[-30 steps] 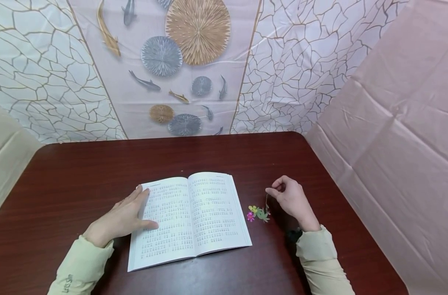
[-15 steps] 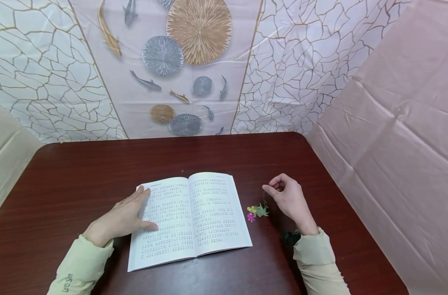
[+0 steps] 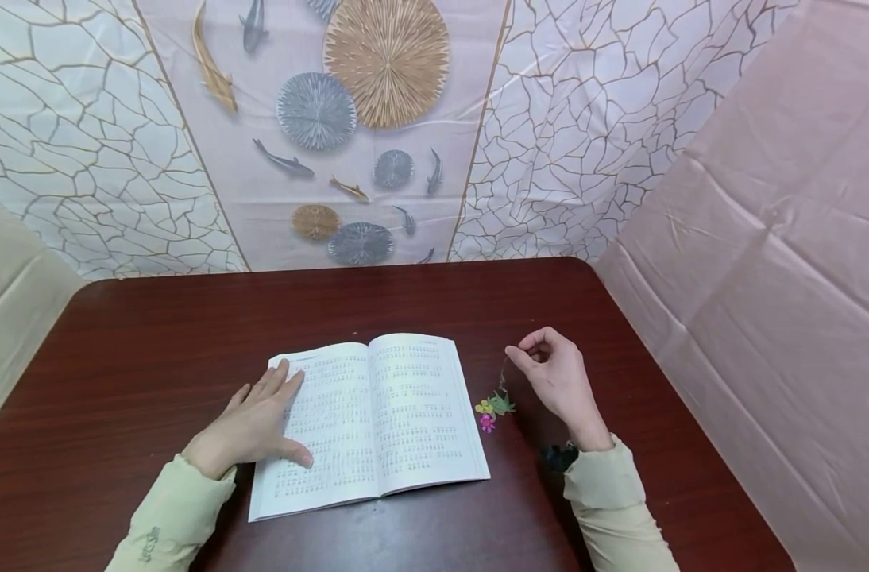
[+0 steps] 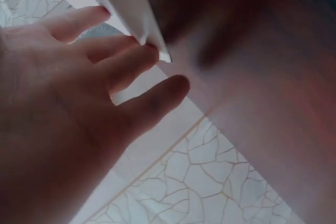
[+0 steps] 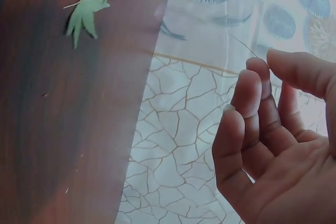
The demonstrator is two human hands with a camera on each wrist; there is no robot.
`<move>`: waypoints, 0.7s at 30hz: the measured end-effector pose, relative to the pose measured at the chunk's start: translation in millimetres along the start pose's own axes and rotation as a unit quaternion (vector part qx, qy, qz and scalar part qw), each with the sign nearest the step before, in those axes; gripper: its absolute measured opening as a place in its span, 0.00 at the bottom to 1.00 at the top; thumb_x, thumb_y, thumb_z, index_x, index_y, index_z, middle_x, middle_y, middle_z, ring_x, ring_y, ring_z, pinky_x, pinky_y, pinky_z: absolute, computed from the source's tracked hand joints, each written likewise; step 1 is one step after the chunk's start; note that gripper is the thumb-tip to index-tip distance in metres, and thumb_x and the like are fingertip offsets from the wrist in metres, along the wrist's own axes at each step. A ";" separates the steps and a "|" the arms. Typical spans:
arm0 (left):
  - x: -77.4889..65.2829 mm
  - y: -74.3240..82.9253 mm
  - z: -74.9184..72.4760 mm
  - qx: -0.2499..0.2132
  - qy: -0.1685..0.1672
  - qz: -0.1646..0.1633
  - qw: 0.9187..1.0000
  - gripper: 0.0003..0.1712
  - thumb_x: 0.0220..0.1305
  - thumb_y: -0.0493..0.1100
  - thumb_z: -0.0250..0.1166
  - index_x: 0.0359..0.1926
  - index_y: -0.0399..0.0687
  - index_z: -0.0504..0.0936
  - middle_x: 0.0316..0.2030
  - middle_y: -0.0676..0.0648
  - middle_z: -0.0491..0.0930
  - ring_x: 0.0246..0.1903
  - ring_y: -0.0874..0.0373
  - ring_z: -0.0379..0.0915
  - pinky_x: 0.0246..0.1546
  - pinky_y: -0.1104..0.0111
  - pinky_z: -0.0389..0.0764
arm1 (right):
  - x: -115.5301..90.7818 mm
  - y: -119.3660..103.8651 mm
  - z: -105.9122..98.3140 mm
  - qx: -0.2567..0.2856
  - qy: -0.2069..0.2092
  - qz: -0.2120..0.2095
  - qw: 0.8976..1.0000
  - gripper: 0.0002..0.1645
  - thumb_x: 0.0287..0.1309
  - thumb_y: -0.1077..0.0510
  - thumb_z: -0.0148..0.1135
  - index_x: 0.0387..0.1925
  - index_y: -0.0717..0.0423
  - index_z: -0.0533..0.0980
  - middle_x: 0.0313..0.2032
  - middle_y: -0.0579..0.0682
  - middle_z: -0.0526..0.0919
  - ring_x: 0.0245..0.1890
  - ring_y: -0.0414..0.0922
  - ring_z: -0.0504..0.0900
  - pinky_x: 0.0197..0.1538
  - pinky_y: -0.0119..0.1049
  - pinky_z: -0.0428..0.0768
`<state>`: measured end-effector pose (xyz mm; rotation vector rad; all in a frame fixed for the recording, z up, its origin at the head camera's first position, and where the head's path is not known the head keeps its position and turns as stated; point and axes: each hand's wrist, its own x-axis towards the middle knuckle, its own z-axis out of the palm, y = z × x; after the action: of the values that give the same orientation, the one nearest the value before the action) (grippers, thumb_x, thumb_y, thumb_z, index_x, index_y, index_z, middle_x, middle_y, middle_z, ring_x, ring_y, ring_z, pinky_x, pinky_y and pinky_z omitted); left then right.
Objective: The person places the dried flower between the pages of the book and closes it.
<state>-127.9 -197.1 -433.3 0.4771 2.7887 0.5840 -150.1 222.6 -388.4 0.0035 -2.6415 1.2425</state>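
Observation:
An open book (image 3: 413, 413) with printed pages lies on the table. My left hand (image 3: 252, 425) rests spread over its left page, thumb apart. In the left wrist view, fingertips (image 4: 149, 51) meet the book's white edge (image 4: 128, 3). My right hand (image 3: 556, 377), right of the book, pinches a thin stem (image 3: 504, 369) between thumb and forefinger. Just below are a green leaf (image 3: 502, 403), a yellow flower (image 3: 484, 407) and a pink flower (image 3: 487, 423), by the book's right edge. Whether the stem joins them, I cannot tell.
The dark red wooden table (image 3: 191, 318) extends around the book. A patterned cloth (image 3: 377, 183) hangs behind it, and a plain pinkish cloth (image 3: 763, 278) runs along the right side. A dark band (image 3: 559, 457) shows at the right wrist.
My right hand has moved left and slightly up with the stem. The leaf and flowers have shifted a little left. My left hand has slid slightly right on the page.

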 end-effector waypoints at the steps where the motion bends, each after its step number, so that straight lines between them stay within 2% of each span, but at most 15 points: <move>1: 1.6 -1.0 0.0 0.000 0.003 0.002 1.000 0.79 0.26 0.74 0.75 0.73 0.33 0.55 0.73 0.29 0.42 0.70 0.30 0.40 0.62 0.33 0.46 | 1.2 -1.8 1.1 0.003 0.003 -0.004 1.000 0.14 0.57 0.50 0.70 0.36 0.54 0.76 0.28 0.52 0.78 0.26 0.48 0.73 0.24 0.33 0.72; 7: 10.0 -5.1 -1.0 -0.018 0.010 0.003 1.000 0.77 0.29 0.72 0.76 0.73 0.33 0.53 0.73 0.29 0.40 0.71 0.31 0.38 0.62 0.33 0.43 | 3.9 -11.2 14.1 0.031 0.019 -0.038 0.999 0.12 0.57 0.51 0.70 0.34 0.51 0.76 0.29 0.48 0.80 0.26 0.46 0.75 0.24 0.33 0.72; 13: 12.2 -2.8 -2.7 -0.033 -0.008 -0.030 0.999 0.78 0.29 0.70 0.78 0.73 0.32 0.51 0.72 0.23 0.34 0.70 0.26 0.33 0.62 0.32 0.43 | 1.5 -16.6 33.3 0.048 0.022 -0.090 0.995 0.08 0.58 0.51 0.70 0.33 0.46 0.77 0.32 0.41 0.83 0.26 0.43 0.75 0.25 0.34 0.72; 16: 11.6 -0.6 -4.3 -0.027 -0.014 -0.041 0.999 0.79 0.29 0.71 0.77 0.73 0.31 0.50 0.70 0.21 0.35 0.69 0.24 0.35 0.62 0.32 0.45 | 0.1 -18.7 41.6 0.051 0.025 -0.106 0.993 0.08 0.59 0.52 0.68 0.34 0.46 0.76 0.31 0.41 0.82 0.25 0.43 0.74 0.24 0.33 0.72; 21: 9.5 2.3 -8.0 -0.024 -0.018 -0.039 0.999 0.78 0.34 0.74 0.74 0.73 0.29 0.50 0.70 0.20 0.40 0.68 0.23 0.38 0.63 0.33 0.45 | -1.2 -21.5 52.1 0.054 0.038 -0.112 0.992 0.08 0.59 0.54 0.68 0.33 0.50 0.76 0.29 0.44 0.81 0.24 0.42 0.75 0.25 0.32 0.73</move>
<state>-138.4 -194.4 -426.9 0.3643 2.7387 0.6173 -157.2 168.9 -404.4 0.2580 -2.4281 1.2794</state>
